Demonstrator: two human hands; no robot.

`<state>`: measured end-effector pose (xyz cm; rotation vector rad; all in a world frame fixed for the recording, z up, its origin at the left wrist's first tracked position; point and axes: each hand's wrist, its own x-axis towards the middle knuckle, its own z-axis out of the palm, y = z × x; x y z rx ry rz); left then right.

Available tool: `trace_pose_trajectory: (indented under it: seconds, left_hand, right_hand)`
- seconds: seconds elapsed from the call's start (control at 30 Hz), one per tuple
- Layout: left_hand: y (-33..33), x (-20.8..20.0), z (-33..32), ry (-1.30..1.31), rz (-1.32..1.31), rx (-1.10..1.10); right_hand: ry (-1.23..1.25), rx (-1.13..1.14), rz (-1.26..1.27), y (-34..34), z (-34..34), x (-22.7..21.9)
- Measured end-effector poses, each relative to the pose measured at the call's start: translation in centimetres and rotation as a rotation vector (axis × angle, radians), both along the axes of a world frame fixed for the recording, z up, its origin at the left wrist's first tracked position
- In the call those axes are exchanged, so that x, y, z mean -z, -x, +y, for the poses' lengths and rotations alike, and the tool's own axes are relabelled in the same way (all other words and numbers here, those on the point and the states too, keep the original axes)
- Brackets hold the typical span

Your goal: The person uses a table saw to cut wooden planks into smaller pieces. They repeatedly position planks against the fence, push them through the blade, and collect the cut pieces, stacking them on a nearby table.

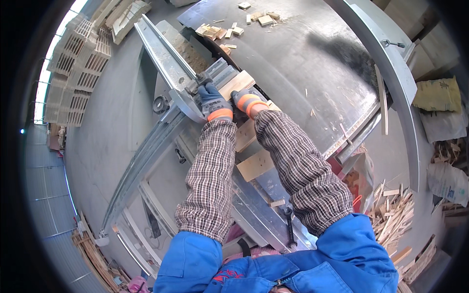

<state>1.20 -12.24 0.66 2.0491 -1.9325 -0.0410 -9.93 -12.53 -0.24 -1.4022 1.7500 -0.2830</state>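
Observation:
Both my hands wear grey gloves with orange cuffs and work close together at the edge of a metal machine table. My left hand point(216, 102) has its fingers bent beside a dark fitting at the end of the metal fence point(168, 58); what lies under the fingers is hidden. My right hand point(247, 100) grips the near side of a pale wooden block point(237, 84), its thumb against the wood. The block lies against a grooved metal profile point(221, 72). Nearer to me, more wooden pieces point(256, 165) rest below my wrists, partly covered by my right sleeve.
Small wood offcuts point(210, 32) lie on the far part of the metal table point(293, 63). A curved-looking metal beam point(400, 88) spans the right. A wrench point(291, 228) lies near my body. Scrap sticks point(391, 219) are heaped at lower right; stacked pallets point(78, 68) stand at left.

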Motion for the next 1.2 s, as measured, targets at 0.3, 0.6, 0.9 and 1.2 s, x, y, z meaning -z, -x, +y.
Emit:
trace_pose_trajectory:
  seconds: [0.3,0.6,0.9,1.2]
  left_hand:
    - [-0.5,-3.2,-0.2,-0.287,-0.114,0.152]
    - [-11.9,-11.0,-5.1,0.869,0.53,0.128]
    - [-20.4,-3.0,-9.0,-0.235,1.256,-0.456]
    - [-20.4,-5.2,-8.1,-0.319,1.22,-0.36]
  right_hand:
    - [-0.009,0.172,-0.015,-1.2,-0.2,0.0]
    - [-0.08,0.255,-0.068,0.2,-0.7,-0.8]
    - [-0.036,0.257,0.038,-0.5,-1.4,0.1]
    - [0.047,0.19,0.065,-1.0,-1.9,0.3]
